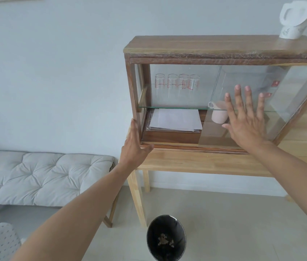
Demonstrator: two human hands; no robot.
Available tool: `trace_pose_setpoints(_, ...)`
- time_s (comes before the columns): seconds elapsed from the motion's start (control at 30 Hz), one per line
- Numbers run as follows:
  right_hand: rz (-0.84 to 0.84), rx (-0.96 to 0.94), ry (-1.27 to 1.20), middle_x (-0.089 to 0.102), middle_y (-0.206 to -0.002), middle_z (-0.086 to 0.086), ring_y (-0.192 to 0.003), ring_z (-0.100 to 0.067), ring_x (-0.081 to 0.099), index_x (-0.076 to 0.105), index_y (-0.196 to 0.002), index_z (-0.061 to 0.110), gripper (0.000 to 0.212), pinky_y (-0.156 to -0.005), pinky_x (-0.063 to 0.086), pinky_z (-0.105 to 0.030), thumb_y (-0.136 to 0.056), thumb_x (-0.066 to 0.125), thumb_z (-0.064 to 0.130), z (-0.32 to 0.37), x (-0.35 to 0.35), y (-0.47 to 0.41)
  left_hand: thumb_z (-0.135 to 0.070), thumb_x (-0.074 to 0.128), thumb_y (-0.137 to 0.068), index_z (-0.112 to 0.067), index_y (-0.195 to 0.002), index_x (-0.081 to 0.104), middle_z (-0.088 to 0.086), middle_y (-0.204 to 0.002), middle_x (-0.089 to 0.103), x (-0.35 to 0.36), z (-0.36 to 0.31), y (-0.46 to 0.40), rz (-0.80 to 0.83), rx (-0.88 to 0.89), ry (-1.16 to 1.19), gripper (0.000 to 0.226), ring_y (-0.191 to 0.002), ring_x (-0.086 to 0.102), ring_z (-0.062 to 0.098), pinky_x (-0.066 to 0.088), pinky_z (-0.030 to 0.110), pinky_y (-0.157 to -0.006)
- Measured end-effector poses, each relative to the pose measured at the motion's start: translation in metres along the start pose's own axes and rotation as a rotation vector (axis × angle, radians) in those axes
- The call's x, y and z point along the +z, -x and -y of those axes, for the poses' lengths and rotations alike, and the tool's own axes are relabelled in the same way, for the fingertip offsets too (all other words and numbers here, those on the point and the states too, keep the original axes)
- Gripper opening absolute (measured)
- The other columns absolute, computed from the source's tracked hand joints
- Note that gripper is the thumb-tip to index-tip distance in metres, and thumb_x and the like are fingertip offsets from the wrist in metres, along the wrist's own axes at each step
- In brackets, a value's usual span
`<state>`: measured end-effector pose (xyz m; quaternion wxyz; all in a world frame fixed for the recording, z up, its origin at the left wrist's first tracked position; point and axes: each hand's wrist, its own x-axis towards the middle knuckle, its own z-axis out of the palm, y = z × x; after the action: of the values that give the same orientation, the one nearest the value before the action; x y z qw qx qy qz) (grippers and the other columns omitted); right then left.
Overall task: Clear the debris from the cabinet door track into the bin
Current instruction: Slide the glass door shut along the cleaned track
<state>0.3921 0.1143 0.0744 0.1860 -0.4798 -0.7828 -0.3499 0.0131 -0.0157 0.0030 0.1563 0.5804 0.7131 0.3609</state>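
A wooden cabinet with sliding glass doors stands on a light wooden table. My right hand lies flat, fingers spread, against the right glass door, holding nothing. My left hand grips the cabinet's lower left corner post, thumb across the door track along the bottom front. The left half of the cabinet is uncovered. A black round bin stands on the floor below, with brownish debris in its bottom. I cannot tell whether any debris lies in the track.
Inside the cabinet are several glass beakers, a glass shelf, a stack of papers and a pink cup. A white kettle stands on top. A grey cushioned bench is to the left.
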Motion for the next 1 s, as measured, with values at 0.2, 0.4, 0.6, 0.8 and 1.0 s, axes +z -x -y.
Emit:
trace_pose_setpoints(0.2,-0.007,-0.066,-0.011,-0.012,-0.178,-0.017,-0.164,-0.043,-0.009,0.001,-0.171,0.013,0.128,-0.125,-0.003,-0.074,-0.081,0.086,0.044,0.024,-0.004,-0.017,-0.051,0.078,-0.086,-0.065,-0.146,-0.03,-0.012,-0.173,0.021,0.001,-0.001,0.001,-0.029,-0.005,0.006,0.124,-0.152,0.036,0.028,0.042,0.056,-0.113)
trace_pose_setpoints(0.4,-0.029,-0.128,-0.04,-0.009,-0.179,-0.015,-0.164,-0.043,-0.004,-0.002,-0.171,0.013,0.133,-0.124,-0.004,-0.074,-0.079,0.088,0.045,0.075,-0.011,-0.044,-0.047,0.079,-0.088,-0.063,-0.148,-0.029,-0.011,-0.171,0.026,-0.002,-0.003,0.002,-0.019,-0.005,-0.015,0.125,-0.148,0.041,0.031,0.043,0.056,-0.112)
trace_pose_setpoints(0.6,-0.048,-0.164,-0.042,-0.009,-0.179,-0.015,-0.164,-0.044,-0.002,-0.004,-0.171,0.011,0.132,-0.124,-0.004,-0.074,-0.081,0.087,0.046,0.105,-0.016,-0.06,-0.044,0.08,-0.089,-0.052,-0.158,-0.021,-0.01,-0.171,0.029,-0.002,-0.002,0.001,-0.009,-0.008,-0.005,0.123,-0.147,0.042,0.034,0.042,0.057,-0.113)
trace_pose_setpoints(0.8,-0.047,-0.174,-0.03,-0.005,-0.179,-0.016,-0.163,-0.046,0.001,-0.003,-0.171,0.011,0.136,-0.124,-0.009,-0.071,-0.078,0.088,0.051,0.116,-0.015,-0.069,-0.04,0.081,-0.089,-0.051,-0.159,-0.02,-0.008,-0.171,0.03,0.003,0.0,0.002,-0.039,-0.002,-0.014,0.123,-0.146,0.044,0.036,0.042,0.059,-0.112)
trace_pose_setpoints(1.0,-0.03,-0.203,-0.006,-0.002,-0.179,-0.016,-0.163,-0.046,0.004,-0.003,-0.171,0.01,0.138,-0.122,-0.016,-0.068,-0.076,0.085,0.059,0.128,-0.019,-0.08,-0.042,0.08,-0.089,-0.051,-0.16,-0.018,-0.006,-0.169,0.034,0.003,-0.002,0.002,-0.047,-0.015,0.002,0.121,-0.145,0.045,0.036,0.043,0.06,-0.112)
